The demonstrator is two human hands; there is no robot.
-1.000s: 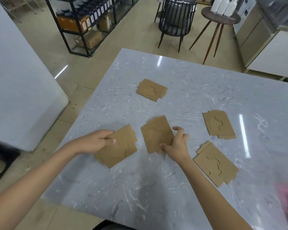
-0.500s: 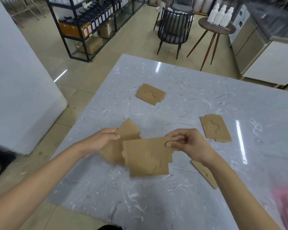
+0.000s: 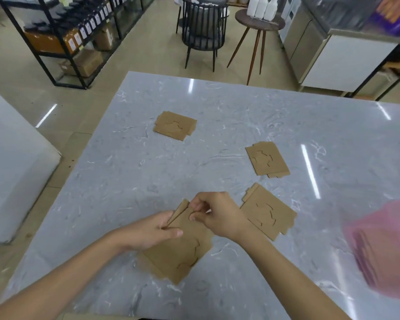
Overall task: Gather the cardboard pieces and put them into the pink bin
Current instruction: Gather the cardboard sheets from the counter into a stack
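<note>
1. Held stack (image 3: 178,248) hangs just above the surface's (image 3: 129,181) near edge: thin, light, stiff cardboard, best pinched at the edges.
2. Left hand (image 3: 148,232) clamps its corner; right hand (image 3: 217,215) fingers (image 3: 194,218) pinch the top edge.
3. Three flat die-cut pieces (image 3: 267,161) lie apart on glossy marble.
4. Pink bin (image 3: 383,248) waits right, blurred.

A shop or café stockroom is suggested by a black metal shelving rack (image 3: 62,40) stocked with labelled dark bottles (image 3: 90,21) and brown cardboard boxes (image 3: 83,63), and a stainless-steel counter unit (image 3: 310,42).
</note>
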